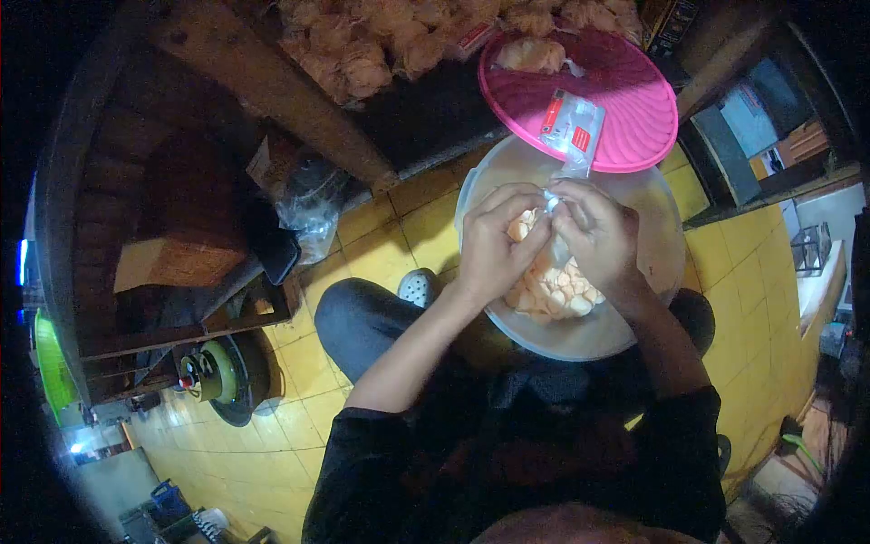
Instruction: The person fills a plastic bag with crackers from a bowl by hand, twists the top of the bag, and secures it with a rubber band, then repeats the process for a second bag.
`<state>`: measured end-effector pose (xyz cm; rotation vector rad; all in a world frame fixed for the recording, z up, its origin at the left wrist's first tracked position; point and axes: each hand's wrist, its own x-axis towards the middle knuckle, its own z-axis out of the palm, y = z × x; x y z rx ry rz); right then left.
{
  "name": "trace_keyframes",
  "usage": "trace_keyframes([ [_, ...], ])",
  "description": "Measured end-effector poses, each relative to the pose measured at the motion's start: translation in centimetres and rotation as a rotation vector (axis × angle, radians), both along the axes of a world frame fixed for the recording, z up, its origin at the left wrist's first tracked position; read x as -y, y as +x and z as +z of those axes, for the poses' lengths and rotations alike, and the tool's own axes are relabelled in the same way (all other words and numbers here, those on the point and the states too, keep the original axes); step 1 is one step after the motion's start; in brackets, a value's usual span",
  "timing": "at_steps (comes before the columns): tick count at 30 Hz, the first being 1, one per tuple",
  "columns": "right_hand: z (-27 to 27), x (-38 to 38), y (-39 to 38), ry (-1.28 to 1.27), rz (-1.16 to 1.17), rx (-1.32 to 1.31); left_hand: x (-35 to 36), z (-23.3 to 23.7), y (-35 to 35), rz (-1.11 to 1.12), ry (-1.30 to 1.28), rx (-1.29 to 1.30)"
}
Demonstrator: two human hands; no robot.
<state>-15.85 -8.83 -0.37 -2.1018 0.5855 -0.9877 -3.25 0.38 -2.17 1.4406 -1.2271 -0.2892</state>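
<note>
Both hands meet over a large whitish tub (657, 240), with their fingers pinched at the gathered neck of a clear plastic bag (559, 252). My left hand (500, 238) grips the bag's neck from the left, and my right hand (596, 231) grips it from the right. Pale orange and cream pieces (555, 292) show below the hands; which of them lie inside the bag is hard to tell. Behind the fingers, a printed clear packet (573, 127) with red labels overlaps a pink ridged lid (625, 109). One filled bag (530, 56) rests on that lid.
Many filled bags (362, 63) are piled at the top. A dark wooden shelf (181, 335) stands left, with crumpled plastic (313, 213) beside it. A green gas cylinder (217, 372) is at lower left. A wooden frame (770, 190) stands right. Yellow tiles (381, 249) cover the floor.
</note>
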Motion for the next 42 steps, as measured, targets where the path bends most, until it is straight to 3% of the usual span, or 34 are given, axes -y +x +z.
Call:
trace_keyframes([
  [5,-0.3,0.4,0.0,-0.029,0.064,-0.043,-0.5,0.3,0.8,0.076,-0.035,0.565],
  [9,-0.7,0.5,0.1,-0.044,0.117,-0.071,-0.6,0.2,1.1,0.071,-0.016,0.651],
  [18,-0.5,2.8,-0.7,0.101,0.455,-0.163,-0.1,-0.1,1.7,-0.054,0.020,0.581],
  [20,-0.5,2.3,-0.5,0.090,0.369,-0.151,0.1,-0.5,1.5,-0.004,0.063,0.311],
  [21,-0.4,2.0,-0.4,0.079,0.290,-0.142,0.1,-0.6,1.5,-0.012,0.059,0.314],
  [22,-0.2,1.8,-0.3,0.077,0.280,-0.138,0.1,-0.6,1.4,-0.015,0.103,0.051],
  [23,0.0,1.6,-0.2,0.004,0.250,-0.132,0.1,-0.8,1.4,-0.017,0.148,-0.213],
  [25,0.0,1.6,-0.3,-0.069,0.217,-0.124,0.3,-1.3,1.4,-0.056,0.108,-0.292],
  [27,-0.4,1.8,-0.4,-0.598,0.154,-0.167,0.4,-1.4,1.2,-0.051,0.072,-0.415],
  [31,-0.7,1.1,-0.6,-0.654,0.084,-0.218,0.4,-1.0,0.8,-0.003,0.021,-0.360],
  [33,-0.6,1.1,-0.7,-0.556,0.093,-0.326,0.1,-0.5,0.9,-0.037,0.122,-0.185],
  [42,-0.5,1.9,-0.7,-0.499,0.143,-0.309,-0.1,-0.7,1.0,-0.085,0.190,-0.281],
])
